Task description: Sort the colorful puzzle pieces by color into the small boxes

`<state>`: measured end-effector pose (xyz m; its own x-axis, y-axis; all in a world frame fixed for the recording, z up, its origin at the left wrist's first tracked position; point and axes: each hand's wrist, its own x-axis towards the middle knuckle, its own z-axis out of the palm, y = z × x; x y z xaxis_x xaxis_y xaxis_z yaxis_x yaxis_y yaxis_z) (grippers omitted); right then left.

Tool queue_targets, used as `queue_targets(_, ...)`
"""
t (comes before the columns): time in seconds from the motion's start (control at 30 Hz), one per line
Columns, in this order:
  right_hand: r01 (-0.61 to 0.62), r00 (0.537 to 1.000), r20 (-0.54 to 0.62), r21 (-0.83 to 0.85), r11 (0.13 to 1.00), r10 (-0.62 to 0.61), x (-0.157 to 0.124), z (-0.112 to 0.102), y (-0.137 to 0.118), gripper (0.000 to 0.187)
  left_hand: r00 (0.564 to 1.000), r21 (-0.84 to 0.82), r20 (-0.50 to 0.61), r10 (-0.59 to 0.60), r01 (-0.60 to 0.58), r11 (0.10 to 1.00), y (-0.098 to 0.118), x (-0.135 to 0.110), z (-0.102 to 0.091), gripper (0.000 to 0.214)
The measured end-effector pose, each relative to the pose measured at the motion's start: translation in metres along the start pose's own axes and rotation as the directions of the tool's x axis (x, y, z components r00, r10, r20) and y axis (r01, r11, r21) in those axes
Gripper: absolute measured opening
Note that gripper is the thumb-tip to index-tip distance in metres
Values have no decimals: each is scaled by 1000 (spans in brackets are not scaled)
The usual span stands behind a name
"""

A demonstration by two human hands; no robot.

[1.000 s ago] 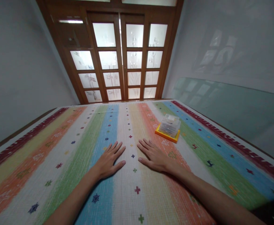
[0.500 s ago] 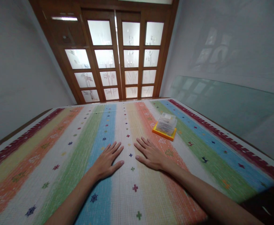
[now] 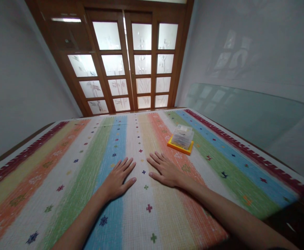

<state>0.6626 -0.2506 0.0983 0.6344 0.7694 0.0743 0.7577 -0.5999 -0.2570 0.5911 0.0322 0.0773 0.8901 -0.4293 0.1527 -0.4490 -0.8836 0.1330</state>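
Striped mat (image 3: 63, 166), left hand (image 3: 118, 178), right hand (image 3: 165, 170) flat, fingers spread, holding nothing

The cloth (image 3: 63, 180) on the worktop runs in maroon, yellow, orange, white, green and blue stripes dotted with small crosses and stars. The clear plastic box (image 3: 183, 136) sits on an orange-yellow base (image 3: 178, 148). The door frame (image 3: 129, 62) is brown wood.
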Motion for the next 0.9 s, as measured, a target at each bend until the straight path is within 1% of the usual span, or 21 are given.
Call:
queue_targets(0.33,8,1000,10,-9,1000,-8,0,6,6,71,1000,-9,20,-13,13,1000,3,1,-4,68)
queue_targets(0.5,15,1000,-2,2,1000,-15,-1,4,5,72,1000,-11,3,-2,2,1000,3,0,-3,67)
queue_targets(0.8,10,999,31,15,1000,-11,-1,-2,2,75,1000,-22,-9,3,-3,1000,2,-1,0,67)
queue_targets(0.9,10,1000,28,10,1000,-10,-1,-1,3,75,1000,-29,6,0,0,1000,2,-1,-2,68)
